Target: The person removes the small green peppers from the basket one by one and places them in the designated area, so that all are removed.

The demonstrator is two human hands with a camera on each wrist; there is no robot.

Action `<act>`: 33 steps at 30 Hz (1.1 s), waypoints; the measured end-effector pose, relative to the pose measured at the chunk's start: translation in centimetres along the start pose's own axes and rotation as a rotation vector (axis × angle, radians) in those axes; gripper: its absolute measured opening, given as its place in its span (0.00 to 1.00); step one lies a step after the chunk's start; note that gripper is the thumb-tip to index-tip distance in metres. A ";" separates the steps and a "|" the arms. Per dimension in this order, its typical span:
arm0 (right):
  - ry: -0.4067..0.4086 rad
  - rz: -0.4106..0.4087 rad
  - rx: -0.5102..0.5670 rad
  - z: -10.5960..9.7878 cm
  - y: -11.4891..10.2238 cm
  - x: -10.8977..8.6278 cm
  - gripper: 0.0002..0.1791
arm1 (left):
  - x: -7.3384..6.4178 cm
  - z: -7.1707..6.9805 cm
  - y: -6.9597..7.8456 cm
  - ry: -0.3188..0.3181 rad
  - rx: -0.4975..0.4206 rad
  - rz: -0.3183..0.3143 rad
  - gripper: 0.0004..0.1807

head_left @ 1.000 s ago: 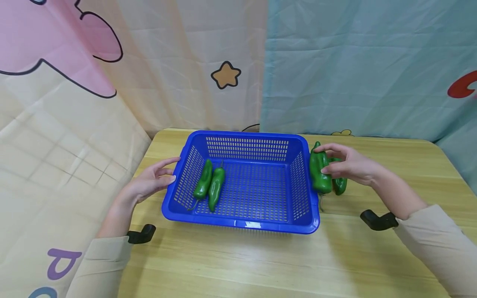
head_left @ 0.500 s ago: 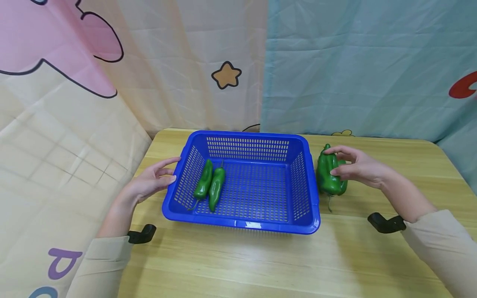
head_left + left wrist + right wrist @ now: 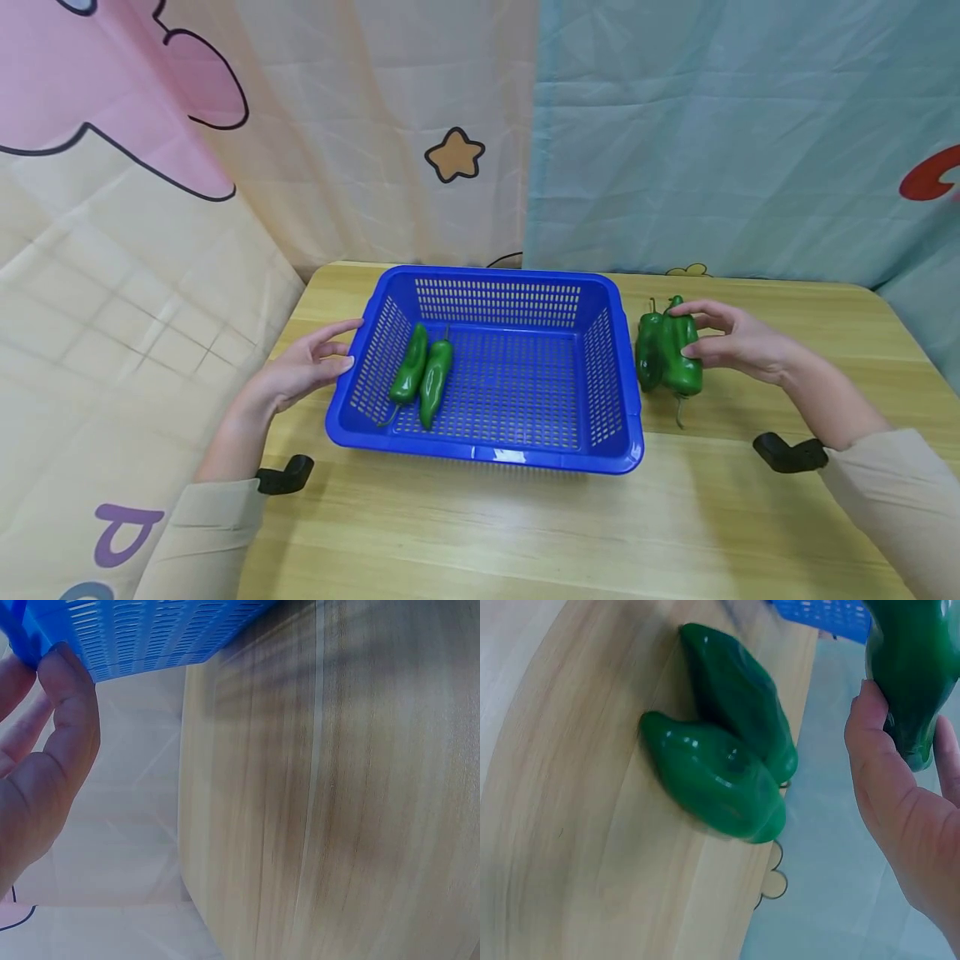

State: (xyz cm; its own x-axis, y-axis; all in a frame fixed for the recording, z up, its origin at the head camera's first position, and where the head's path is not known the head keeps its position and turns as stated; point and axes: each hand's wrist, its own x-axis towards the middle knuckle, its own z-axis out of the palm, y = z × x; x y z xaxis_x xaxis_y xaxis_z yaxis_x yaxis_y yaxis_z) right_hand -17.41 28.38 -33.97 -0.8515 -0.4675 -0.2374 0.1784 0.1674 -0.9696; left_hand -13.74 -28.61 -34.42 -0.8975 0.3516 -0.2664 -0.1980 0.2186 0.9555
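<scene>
In the head view my left hand (image 3: 309, 367) holds the left rim of a blue plastic basket (image 3: 491, 454), its thumb and fingers at the edge. Inside the basket, toward its left, lie two long green peppers (image 3: 408, 365). Off the basket's right side, my right hand (image 3: 738, 340) grips a green pepper (image 3: 682, 354) between thumb and fingers, above the wooden table. Another green pepper (image 3: 648, 350) is beside it, nearer the basket. From the right wrist, two green peppers (image 3: 712, 776) show lying side by side on the wood, apart from the held pepper (image 3: 915, 667).
A pale wooden table (image 3: 480, 533) carries everything. Behind it hang printed curtains (image 3: 720, 142), close to the far table edge. A black wrist mount (image 3: 789, 454) sticks out from the right sleeve, and a similar one (image 3: 287, 475) from the left.
My right hand has carried its pepper rightward, away from the basket's right rim. A pepper that was behind it now shows on its left. My left hand and the basket have stayed put.
</scene>
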 end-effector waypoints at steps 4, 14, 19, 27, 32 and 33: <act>0.020 0.008 -0.011 -0.5 0.4 -0.2 0.27 | -0.1 0.0 0.0 0.002 0.005 -0.002 0.37; 0.062 0.015 -0.039 -1.8 1.5 -0.7 0.27 | -0.2 0.0 -0.2 0.004 -0.002 -0.003 0.37; 0.073 0.037 -0.051 -2.4 1.9 -1.0 0.27 | -0.2 -0.1 -0.2 0.001 -0.012 0.001 0.37; 0.100 0.042 -0.074 -3.4 2.6 -1.3 0.27 | 0.0 0.0 -0.2 -0.001 -0.030 0.005 0.36; 0.106 0.038 -0.077 -3.9 2.9 -1.5 0.26 | 0.1 0.0 -0.2 -0.005 -0.033 0.007 0.37; 0.107 0.039 -0.078 -3.9 3.0 -1.6 0.26 | 0.1 0.0 -0.2 -0.005 -0.032 0.007 0.37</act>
State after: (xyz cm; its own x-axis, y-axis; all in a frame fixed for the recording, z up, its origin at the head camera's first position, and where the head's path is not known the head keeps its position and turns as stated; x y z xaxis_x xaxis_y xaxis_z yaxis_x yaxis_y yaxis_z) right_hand -17.49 33.04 -36.27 -0.8931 -0.3652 -0.2628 0.1768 0.2522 -0.9514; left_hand -13.79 -28.59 -34.62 -0.8968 0.3580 -0.2600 -0.2040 0.1868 0.9610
